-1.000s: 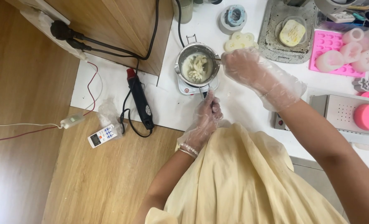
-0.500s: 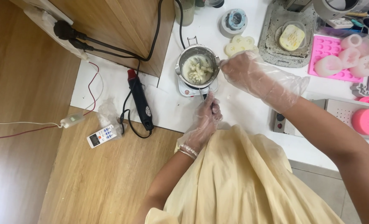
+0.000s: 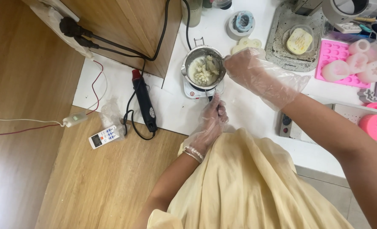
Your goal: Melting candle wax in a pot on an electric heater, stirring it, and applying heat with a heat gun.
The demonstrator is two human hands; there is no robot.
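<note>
Head view: we're over the small steel pot (image 3: 203, 68) on its little white hotplate (image 3: 197, 90) on the tabletop (image 3: 243, 108). Our left hand (image 3: 211, 118), grip closed round the pot's handle, steadies it. Our right hand (image 3: 247, 68) pinches a stirrer into pale, half-melted chunks (image 3: 204, 72). Best we stir slowly, pot pinned flat, glove off the hot rim.

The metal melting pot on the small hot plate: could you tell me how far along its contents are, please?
Done: part of the content is milky liquid in the metal melting pot. In hand: left hand grips its handle, right hand stirs at the rim. Left: pale solid chunks remain unmelted.
</note>
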